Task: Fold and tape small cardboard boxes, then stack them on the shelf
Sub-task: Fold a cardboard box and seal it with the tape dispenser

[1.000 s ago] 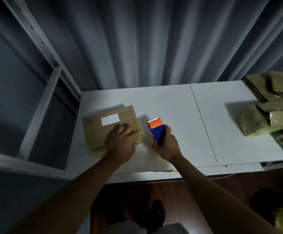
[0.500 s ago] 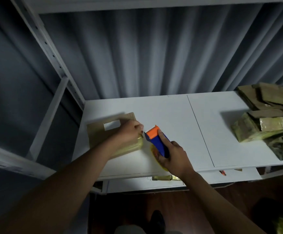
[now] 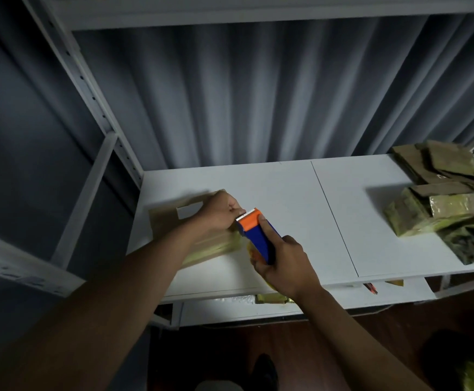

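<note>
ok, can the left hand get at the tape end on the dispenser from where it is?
Probably yes. The left hand sits on the box with its fingertips right at the toothed edge of the tape dispenser, nothing between them.

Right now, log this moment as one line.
stage: taping | left hand: pinches tape end at box edge | right hand: grips tape dispenser | finished boxes: piled right

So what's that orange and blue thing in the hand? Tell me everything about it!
It's a plastic tape dispenser with a blue body and an orange head ending in a pale toothed cutting edge. The right hand grips its body, tilting the head up and leftwards. The teeth meet the left hand, above the flat brown cardboard box on the white shelf board.
</note>
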